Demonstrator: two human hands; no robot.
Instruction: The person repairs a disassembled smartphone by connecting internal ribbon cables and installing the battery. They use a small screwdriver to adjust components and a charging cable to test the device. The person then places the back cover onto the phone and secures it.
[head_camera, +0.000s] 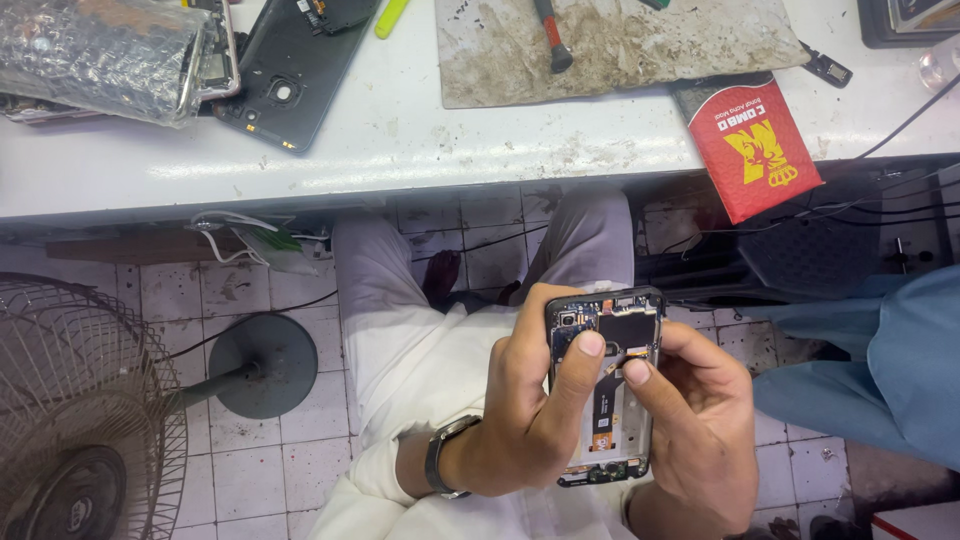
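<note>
Both hands clasp an opened black smartphone with exposed circuit board above the lap; left hand wraps its side, thumb pressing inside; right hand cradles opposite edge.

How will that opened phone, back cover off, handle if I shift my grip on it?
The opened phone looks stiff, a flat slab that should not flex. Its board and orange flex strip lie bare, so it is probably fragile there; both thumbs already press that face. The left hand and right hand clasp its narrow edges, so it may slip if one lets go.
</note>
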